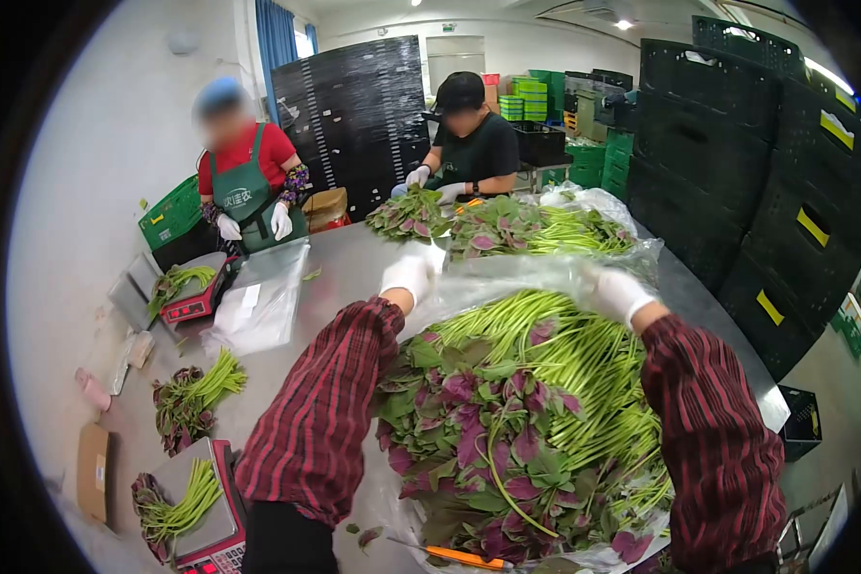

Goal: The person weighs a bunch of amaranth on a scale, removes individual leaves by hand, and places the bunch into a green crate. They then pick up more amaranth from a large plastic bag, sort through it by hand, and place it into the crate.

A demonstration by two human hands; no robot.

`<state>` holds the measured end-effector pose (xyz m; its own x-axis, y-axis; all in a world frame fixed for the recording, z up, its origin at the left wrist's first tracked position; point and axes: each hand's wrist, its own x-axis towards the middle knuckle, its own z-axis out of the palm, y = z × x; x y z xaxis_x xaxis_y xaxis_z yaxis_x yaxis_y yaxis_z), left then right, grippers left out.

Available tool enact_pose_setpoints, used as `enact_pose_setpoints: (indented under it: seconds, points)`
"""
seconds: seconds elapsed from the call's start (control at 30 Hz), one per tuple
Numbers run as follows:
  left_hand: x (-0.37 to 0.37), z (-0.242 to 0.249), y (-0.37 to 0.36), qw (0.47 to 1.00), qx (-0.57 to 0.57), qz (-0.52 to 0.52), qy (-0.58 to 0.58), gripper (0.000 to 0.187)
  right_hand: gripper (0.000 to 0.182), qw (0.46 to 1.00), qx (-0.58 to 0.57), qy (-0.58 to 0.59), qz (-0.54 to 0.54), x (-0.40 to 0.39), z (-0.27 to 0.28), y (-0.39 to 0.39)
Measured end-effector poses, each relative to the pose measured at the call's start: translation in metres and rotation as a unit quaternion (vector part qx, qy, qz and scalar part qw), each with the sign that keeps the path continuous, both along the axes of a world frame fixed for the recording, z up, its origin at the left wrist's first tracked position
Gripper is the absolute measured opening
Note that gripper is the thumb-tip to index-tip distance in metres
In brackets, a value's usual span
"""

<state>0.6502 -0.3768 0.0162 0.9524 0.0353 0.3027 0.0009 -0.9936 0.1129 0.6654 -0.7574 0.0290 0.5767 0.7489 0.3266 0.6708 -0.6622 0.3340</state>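
Both of my hands wear white gloves and reach forward over a large heap of purple-and-green leafy stems (507,421). My left hand (408,275) is closed on the left part of a clear plastic sheet (507,277). At the sheet's right part, my right hand (617,292) is closed on it too, its fingertips blurred. The plastic stretches between both hands, above the far edge of the heap. More clear plastic lies under and around the heap. An orange-handled knife (469,557) rests at the heap's near edge.
Two red scales (193,304) (222,478) hold small bunches; another bunch (196,397) lies between them. Flat plastic bags (258,297) lie at left. Two co-workers (249,182) (469,143) stand across the metal table (340,258). Black crates (708,143) rise at right.
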Motion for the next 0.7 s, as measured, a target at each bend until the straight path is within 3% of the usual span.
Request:
enact_pose_setpoints:
  seconds: [0.03, 0.07, 0.13, 0.2, 0.33, 0.4, 0.47, 0.5, 0.67, 0.7]
  points:
    - [-0.009, 0.015, -0.002, 0.986, -0.104, 0.042, -0.121, 0.021, 0.037, 0.968, 0.101, 0.075, -0.218, 0.016, 0.001, 0.001]
    - [0.014, 0.003, 0.023, 0.934, -0.297, -0.025, -0.196, 0.020, 0.039, 0.933, 0.221, 0.073, -0.275, -0.015, 0.044, 0.012]
    - [0.011, 0.019, 0.029, 0.807, -0.529, -0.064, -0.253, 0.036, 0.036, 0.912, 0.253, 0.067, -0.317, -0.006, 0.062, 0.008]
    - [0.003, 0.031, 0.034, 0.874, -0.383, 0.019, -0.297, 0.042, 0.029, 0.933, 0.154, 0.110, -0.305, 0.002, 0.069, 0.009]
    - [-0.059, 0.052, -0.050, 0.915, -0.360, -0.171, -0.064, 0.021, 0.030, 0.936, 0.231, 0.056, -0.261, -0.027, 0.064, 0.025]
    - [-0.095, 0.057, -0.100, 0.933, -0.283, -0.219, 0.039, 0.041, 0.031, 0.941, 0.242, 0.052, -0.230, -0.045, 0.062, 0.028]
    - [-0.096, 0.046, -0.122, 0.958, -0.174, -0.219, 0.066, 0.063, 0.031, 0.956, 0.209, 0.069, -0.194, -0.057, 0.054, 0.023]
    - [-0.093, 0.046, -0.127, 0.958, -0.155, -0.181, 0.158, 0.084, 0.031, 0.959, 0.218, 0.062, -0.168, -0.066, 0.049, 0.018]
    - [-0.065, 0.023, -0.104, 0.929, -0.138, -0.241, 0.246, 0.095, 0.030, 0.974, 0.170, 0.108, -0.102, -0.128, 0.038, -0.022]
    - [-0.057, 0.022, -0.099, 0.922, -0.159, -0.236, 0.263, 0.097, 0.031, 0.968, 0.159, 0.145, -0.132, -0.139, 0.036, -0.032]
